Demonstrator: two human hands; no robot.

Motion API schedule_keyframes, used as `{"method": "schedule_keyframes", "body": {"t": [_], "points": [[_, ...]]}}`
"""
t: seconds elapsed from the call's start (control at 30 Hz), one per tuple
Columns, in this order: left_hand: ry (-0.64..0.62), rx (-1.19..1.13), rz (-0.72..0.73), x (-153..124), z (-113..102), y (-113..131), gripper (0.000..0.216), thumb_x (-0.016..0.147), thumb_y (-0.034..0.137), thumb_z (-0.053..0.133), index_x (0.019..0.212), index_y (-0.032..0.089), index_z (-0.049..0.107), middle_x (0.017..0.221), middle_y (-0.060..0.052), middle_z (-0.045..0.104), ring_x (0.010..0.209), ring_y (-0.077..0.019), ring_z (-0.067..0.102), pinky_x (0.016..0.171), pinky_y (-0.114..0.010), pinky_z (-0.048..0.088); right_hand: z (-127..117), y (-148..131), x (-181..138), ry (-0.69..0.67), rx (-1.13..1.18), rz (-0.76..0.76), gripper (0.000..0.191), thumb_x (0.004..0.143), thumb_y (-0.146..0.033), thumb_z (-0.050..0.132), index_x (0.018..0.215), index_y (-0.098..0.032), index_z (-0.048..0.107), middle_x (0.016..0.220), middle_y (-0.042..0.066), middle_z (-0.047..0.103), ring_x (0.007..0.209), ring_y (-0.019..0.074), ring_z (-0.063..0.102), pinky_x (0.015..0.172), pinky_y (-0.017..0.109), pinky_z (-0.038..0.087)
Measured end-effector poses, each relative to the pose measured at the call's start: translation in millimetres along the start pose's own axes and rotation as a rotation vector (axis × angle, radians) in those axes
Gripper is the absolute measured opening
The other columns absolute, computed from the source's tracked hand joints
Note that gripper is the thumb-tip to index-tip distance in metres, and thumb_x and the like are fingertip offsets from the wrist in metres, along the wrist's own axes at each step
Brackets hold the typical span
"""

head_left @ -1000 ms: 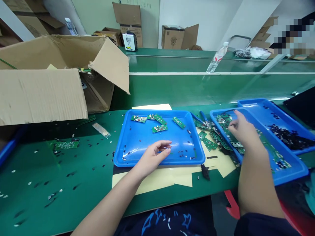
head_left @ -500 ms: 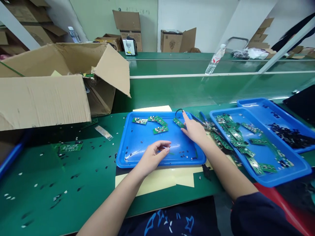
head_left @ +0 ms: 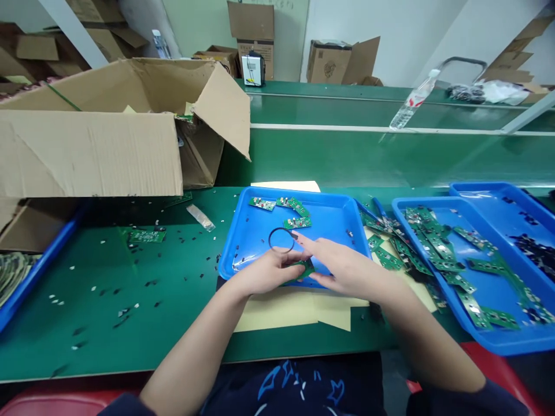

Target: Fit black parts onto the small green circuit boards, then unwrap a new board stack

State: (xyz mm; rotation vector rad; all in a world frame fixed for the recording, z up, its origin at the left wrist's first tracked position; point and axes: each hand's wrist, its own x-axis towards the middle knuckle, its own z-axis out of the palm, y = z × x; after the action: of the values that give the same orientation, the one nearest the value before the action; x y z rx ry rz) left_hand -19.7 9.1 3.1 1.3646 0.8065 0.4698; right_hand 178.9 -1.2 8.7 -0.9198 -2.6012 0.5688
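Head view, green board held in left hand, right hand close against it, grip unclear

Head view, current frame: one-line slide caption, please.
Both hands at a green circuit board over a blue tray, a thin black loop near the fingers, more boards lying inside.

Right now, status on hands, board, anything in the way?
Left hand, right hand together at board; grip partly hidden. Black loop over tray, possibly in the way.
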Motion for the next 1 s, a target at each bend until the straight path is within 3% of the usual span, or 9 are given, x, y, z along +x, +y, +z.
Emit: {"method": "schedule_keyframes", "body": {"t": [0.1,0.2,0.3,0.37,0.5,0.67,0.83,1.0], "points": [[0.057,-0.041,-0.059,0,2,-3,0.018,0.074,0.018,0.055,0.089,0.017,0.065,0.09,-0.004,0.069,0.077,-0.0156,0.065,0.075,-0.029,0.049,6,1,3,0.061,0.082,0.017,0.067,0.083,-0.021,0.052,0.143,-0.023,0.022,0.112,0.011,0.06,0.098,0.0254,0.06,0.084,0.046,0.053],[0.171,-0.104,-0.085,3,2,-4,0.008,0.074,0.019,0.058,0.08,0.014,0.06,0.074,-0.004,0.067,0.064,-0.0135,0.064,0.066,-0.026,0.05,7,6,3,0.311,0.236,0.055,0.05,0.083,-0.024,0.054,0.131,-0.022,0.041,0.115,0.01,0.059,0.104,0.0242,0.058,0.091,0.046,0.05],[0.237,-0.268,-0.089,5,3,-2,0.014,0.077,0.026,0.058,0.082,0.015,0.052,0.069,-0.003,0.066,0.06,-0.0131,0.064,0.059,-0.025,0.049,6,13,1,0.63,0.412,0.133,0.026,0.083,-0.024,0.054,0.109,-0.022,0.055,0.104,0.009,0.062,0.092,0.0215,0.063,0.081,0.041,0.054],[0.279,-0.376,-0.08,5,4,0,0.018,0.078,0.029,0.059,0.086,0.016,0.05,0.067,-0.002,0.065,0.058,-0.0126,0.063,0.057,-0.024,0.048,7,17,-1,0.744,0.486,0.182,0.011,0.084,-0.023,0.052,0.092,-0.021,0.059,0.09,0.008,0.063,0.08,0.0195,0.063,0.07,0.036,0.055],[0.331,-0.456,-0.035,6,7,2,0.027,0.075,0.031,0.062,0.096,0.014,0.055,0.061,0.003,0.058,0.053,-0.0093,0.057,0.055,-0.022,0.045,13,18,1,0.664,0.422,0.147,0.006,0.083,-0.019,0.052,0.081,-0.021,0.058,0.077,0.005,0.063,0.072,0.0174,0.061,0.066,0.032,0.052],[0.359,-0.286,0.002,7,12,1,0.021,0.07,0.031,0.067,0.08,0.013,0.061,0.051,0.005,0.051,0.046,-0.0063,0.046,0.049,-0.019,0.039,18,12,6,0.485,0.33,0.034,0.012,0.085,-0.018,0.049,0.082,-0.021,0.06,0.074,0.004,0.065,0.068,0.0163,0.06,0.064,0.032,0.05],[0.401,-0.185,0.004,7,14,2,0.02,0.068,0.032,0.067,0.066,0.014,0.058,0.048,0.005,0.05,0.046,-0.007,0.046,0.047,-0.019,0.039,18,15,5,0.509,0.273,0.044,0.012,0.085,-0.018,0.05,0.086,-0.02,0.062,0.079,0.006,0.067,0.073,0.0179,0.062,0.066,0.033,0.051],[0.438,-0.167,0.014,7,13,1,0.019,0.068,0.031,0.068,0.074,0.014,0.06,0.054,0.004,0.054,0.048,-0.0077,0.049,0.048,-0.019,0.04,17,18,2,0.541,0.262,0.016,0.013,0.084,-0.015,0.053,0.09,-0.021,0.061,0.083,0.006,0.069,0.074,0.0179,0.062,0.067,0.033,0.051]]}}
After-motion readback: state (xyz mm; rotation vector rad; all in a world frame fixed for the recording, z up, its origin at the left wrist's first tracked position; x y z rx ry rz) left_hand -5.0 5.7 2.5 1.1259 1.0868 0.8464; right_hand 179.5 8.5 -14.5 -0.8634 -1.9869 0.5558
